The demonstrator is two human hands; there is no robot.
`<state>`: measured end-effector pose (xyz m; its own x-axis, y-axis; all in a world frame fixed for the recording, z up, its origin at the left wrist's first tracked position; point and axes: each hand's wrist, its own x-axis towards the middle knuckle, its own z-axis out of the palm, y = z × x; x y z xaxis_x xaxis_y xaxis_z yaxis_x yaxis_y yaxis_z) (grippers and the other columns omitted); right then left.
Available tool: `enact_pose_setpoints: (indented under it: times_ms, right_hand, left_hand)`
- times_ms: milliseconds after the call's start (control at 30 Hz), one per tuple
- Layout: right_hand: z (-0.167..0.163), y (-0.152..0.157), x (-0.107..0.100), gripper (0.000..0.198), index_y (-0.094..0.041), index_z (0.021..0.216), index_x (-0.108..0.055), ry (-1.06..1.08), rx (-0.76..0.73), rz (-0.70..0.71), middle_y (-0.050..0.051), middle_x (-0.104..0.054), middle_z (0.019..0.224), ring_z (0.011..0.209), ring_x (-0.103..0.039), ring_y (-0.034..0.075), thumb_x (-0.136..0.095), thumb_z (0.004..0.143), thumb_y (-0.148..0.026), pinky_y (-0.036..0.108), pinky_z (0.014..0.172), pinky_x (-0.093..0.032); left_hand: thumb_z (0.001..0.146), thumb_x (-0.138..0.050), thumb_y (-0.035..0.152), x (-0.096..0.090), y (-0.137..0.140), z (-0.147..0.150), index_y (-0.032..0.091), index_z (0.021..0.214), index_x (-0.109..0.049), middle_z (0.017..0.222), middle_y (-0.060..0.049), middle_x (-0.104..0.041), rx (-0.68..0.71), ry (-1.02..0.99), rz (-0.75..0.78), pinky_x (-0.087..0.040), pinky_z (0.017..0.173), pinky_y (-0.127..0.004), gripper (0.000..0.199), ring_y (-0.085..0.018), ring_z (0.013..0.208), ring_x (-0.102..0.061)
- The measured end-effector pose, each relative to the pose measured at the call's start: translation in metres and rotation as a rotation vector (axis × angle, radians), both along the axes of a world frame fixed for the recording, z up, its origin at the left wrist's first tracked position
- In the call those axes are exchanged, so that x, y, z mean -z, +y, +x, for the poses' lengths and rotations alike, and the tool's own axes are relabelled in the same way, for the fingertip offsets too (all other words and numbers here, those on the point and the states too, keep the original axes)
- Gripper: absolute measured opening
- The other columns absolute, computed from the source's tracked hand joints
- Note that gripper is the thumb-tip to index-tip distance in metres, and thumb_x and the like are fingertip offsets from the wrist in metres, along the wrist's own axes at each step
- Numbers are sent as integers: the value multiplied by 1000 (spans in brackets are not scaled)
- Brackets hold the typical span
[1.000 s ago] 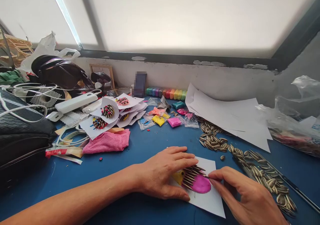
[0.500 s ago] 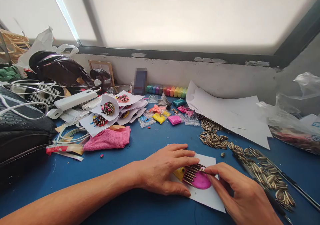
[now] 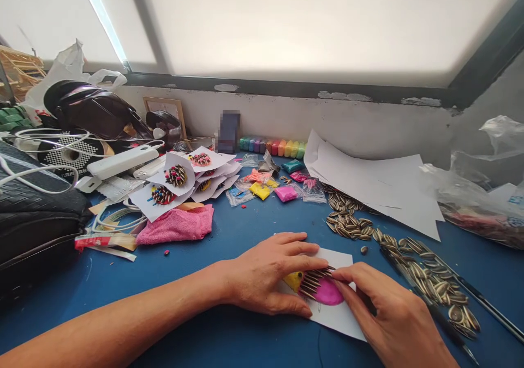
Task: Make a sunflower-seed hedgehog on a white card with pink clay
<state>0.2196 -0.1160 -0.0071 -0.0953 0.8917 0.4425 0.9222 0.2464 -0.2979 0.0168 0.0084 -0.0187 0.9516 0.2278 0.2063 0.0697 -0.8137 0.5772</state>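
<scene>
My left hand lies flat with fingers spread over the left part of a white paper sheet. On the sheet is a shape of pink clay joined to a yellow clay piece with a black dot. Striped sunflower seeds stick out of the pink clay in close rows, partly under my left fingers. My right hand pinches a sunflower seed, mostly hidden by the fingertips, at the right end of the upper row.
Loose sunflower seeds lie to the right, beside a black-handled tool and a thin metal rod. Behind are clay packets, paper sheets, finished seed-and-clay pictures and a pink cloth. A black bag stands left.
My right fingertips have shifted slightly left and up along the upper seed row. My left hand stays on the paper. The whole view has moved a little.
</scene>
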Motion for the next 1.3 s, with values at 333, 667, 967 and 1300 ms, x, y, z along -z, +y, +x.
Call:
enact_pose_setpoints:
  times_ms: [333,667,967,1300]
  right_hand:
    - [4,-2,7,20,-28,93,-65,-113,-17,4,1,-70,85,74,-69,14,-46,98,-28,22,64,-52]
    - [3,1,10,23,-26,91,-66,-179,-26,-4,2,-69,82,72,-67,15,-45,98,-26,23,63,-52]
    - [5,-1,-1,21,-27,88,-63,-207,8,41,-2,-67,78,64,-66,11,-45,98,-28,21,57,-48]
    - [33,6,-15,38,-24,84,-68,-275,245,165,0,-72,76,57,-69,14,-36,100,-40,26,47,-49]
  left_hand:
    - [84,-67,56,0,-1,-1,21,143,-49,149,-11,-47,-3,0,10,-26,119,-42,71,-28,144,-32]
    - [82,-68,56,-1,0,0,19,142,-49,149,-13,-46,4,6,2,-25,120,-44,73,-30,145,-31]
    - [84,-66,56,2,0,-1,22,143,-48,149,-11,-46,0,-4,11,-26,119,-44,71,-29,145,-31]
    - [84,-67,54,-2,0,0,13,143,-45,148,-14,-47,3,-9,-16,-24,121,-42,75,-30,144,-33]
